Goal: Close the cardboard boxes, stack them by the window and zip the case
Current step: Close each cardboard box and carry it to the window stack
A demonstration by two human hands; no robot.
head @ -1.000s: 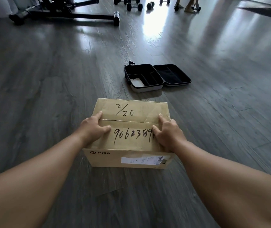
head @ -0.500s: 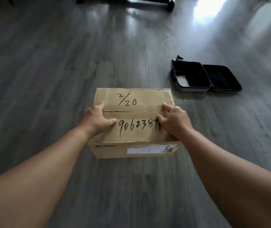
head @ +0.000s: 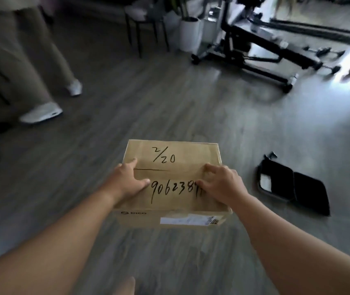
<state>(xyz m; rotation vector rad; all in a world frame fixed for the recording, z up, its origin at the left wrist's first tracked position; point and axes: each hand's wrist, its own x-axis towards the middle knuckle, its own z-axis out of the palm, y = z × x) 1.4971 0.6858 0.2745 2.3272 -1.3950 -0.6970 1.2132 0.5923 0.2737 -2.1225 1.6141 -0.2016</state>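
Note:
A closed cardboard box (head: pixel 176 154) with "2/20" and a long number handwritten on its top flaps sits in the middle of the view, over the grey wood floor. My left hand (head: pixel 127 179) grips its left top edge, with the thumb and forefinger lying on the flaps. At the right top edge my right hand (head: pixel 223 182) holds it with curled fingers on the flaps. A black zip case (head: pixel 310 192) lies open and flat on the floor just right of the box.
Another person's legs and white shoes (head: pixel 42 113) stand at the left. A black exercise machine (head: pixel 255 45) fills the back right, with small dumbbells (head: pixel 340 69) beside it. A white planter (head: pixel 189 33) and a dark stool (head: pixel 146 24) stand at the back.
The box has swung left with both hands still on it and looks closer. The open case, earlier behind the box, now lies to its right. A person's legs have come into view.

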